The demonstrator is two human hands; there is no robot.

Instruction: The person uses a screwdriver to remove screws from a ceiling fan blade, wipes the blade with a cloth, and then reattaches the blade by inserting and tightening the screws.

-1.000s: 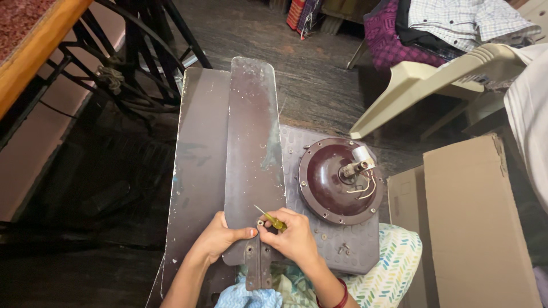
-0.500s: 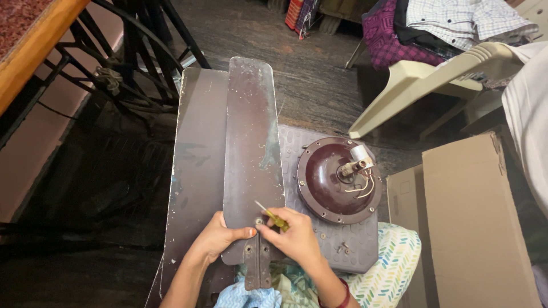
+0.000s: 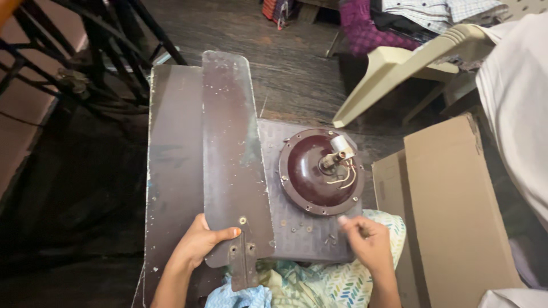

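Two fan blades [image 3: 231, 165], one fan motor [image 3: 321, 170], two hands [image 3: 201, 239], one plastic chair [image 3: 399, 68], one cardboard box [image 3: 451, 211]

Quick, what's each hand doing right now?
Left hand: closed on the fan blade.
Right hand: loosely curled beside the fan motor; contents cannot be told.

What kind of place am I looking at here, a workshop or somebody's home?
Probably a home room used for repairs: a plastic chair heaped with clothes, a cardboard box and a dark wooden floor, where the left hand steadies a fan blade.
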